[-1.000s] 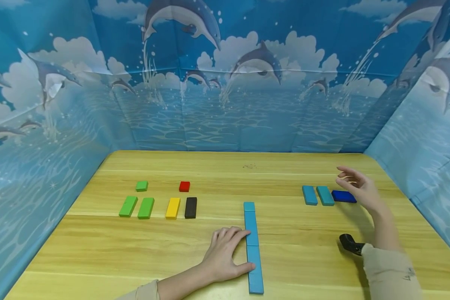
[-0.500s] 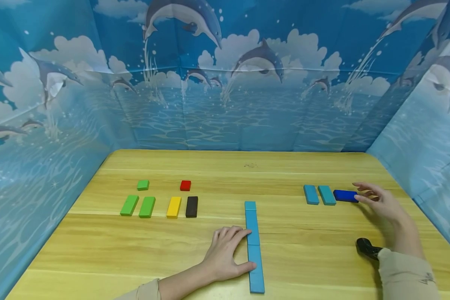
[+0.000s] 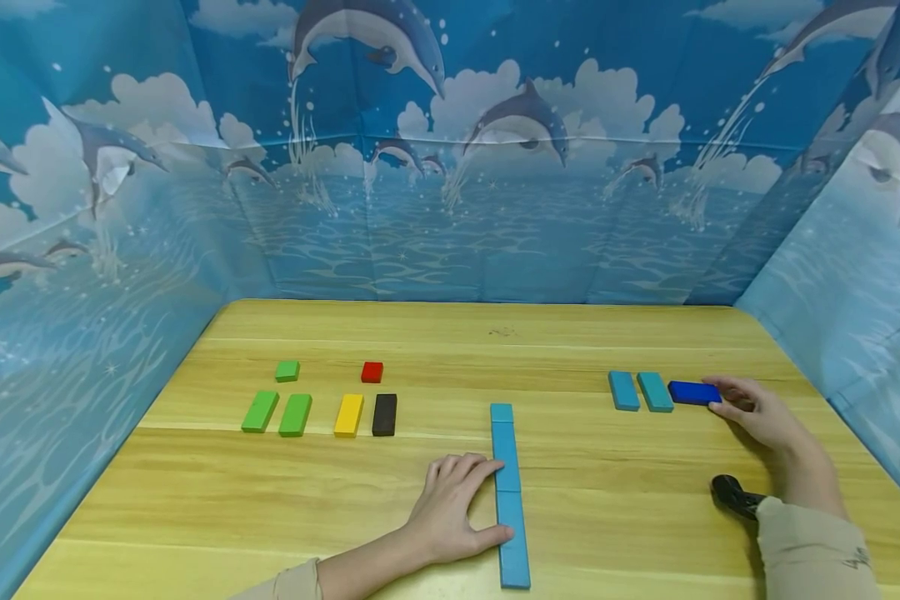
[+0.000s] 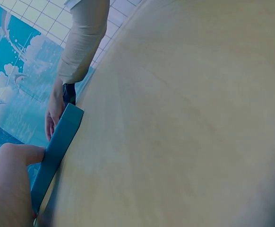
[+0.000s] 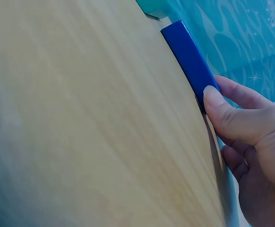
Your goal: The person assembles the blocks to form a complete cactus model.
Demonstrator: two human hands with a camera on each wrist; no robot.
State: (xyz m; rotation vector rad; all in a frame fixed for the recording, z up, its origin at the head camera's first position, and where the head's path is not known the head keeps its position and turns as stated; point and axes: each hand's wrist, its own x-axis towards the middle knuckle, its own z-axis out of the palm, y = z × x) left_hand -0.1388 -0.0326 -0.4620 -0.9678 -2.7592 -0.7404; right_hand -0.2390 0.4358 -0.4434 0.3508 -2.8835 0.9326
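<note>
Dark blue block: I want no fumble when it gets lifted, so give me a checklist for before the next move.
1. Right hand on the dark blue block: ok, thumb on its near end.
2. Full pinch: cannot tell, the other fingers are hidden.
3. Block flat on the table: ok.
4. Clear of the teal block beside it: cannot tell, they look very close.
5. Left hand steadying the light blue row: ok.
6. Row straight: ok.
</note>
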